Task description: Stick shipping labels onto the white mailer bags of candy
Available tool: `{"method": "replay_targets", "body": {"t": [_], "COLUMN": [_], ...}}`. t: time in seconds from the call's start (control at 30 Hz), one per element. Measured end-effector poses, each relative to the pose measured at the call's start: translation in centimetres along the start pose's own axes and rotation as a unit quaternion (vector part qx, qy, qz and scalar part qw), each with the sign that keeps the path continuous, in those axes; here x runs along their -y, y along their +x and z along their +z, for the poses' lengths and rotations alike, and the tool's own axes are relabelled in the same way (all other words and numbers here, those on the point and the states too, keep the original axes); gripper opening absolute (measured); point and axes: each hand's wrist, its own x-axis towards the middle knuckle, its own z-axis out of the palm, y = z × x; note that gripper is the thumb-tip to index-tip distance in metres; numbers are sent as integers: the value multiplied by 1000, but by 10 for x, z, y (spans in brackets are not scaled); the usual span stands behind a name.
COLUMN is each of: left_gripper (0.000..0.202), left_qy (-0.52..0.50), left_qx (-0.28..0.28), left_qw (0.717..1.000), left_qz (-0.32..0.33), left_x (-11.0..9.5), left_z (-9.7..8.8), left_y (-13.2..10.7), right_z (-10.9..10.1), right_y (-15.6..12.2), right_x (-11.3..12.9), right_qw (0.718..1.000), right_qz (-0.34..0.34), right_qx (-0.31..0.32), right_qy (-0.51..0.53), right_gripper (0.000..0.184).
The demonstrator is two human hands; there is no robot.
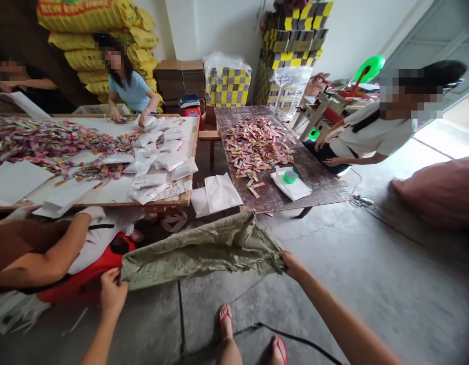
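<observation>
A green woven sack [189, 253] is stretched sideways in front of me, above the concrete floor. My left hand [113, 294] pinches its left end, and my right hand [292, 265] grips the frayed right end. Between them the fabric sags in folds, and its far edge stands up towards the tables. What lies inside the sack, if anything, I cannot make out.
On the left table [169, 202] lie colourful small packets [48, 147] and white filled bags [169, 159]. The dark table [265, 203] bears a packet pile [257, 144] and green tape [290, 176]. Several people sit around. A black cord [295, 332] crosses the floor near my feet.
</observation>
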Motion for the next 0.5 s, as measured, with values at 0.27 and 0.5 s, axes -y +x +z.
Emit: {"method": "replay_targets", "body": {"t": [0.27, 0.5], "left_gripper": [44, 23], "left_qy": [-10, 11], "left_qx": [35, 60], "left_qw": [989, 981], "left_qz": [-141, -182], "left_x": [24, 31], "left_z": [-29, -37], "left_y": [-97, -211], "right_z": [-16, -77], "right_y": [-74, -141], "right_x": [-29, -67], "right_qw": [988, 983], "right_qz": [66, 66], "right_qx": [78, -90], "right_qy": [118, -148], "right_gripper": [46, 41]}}
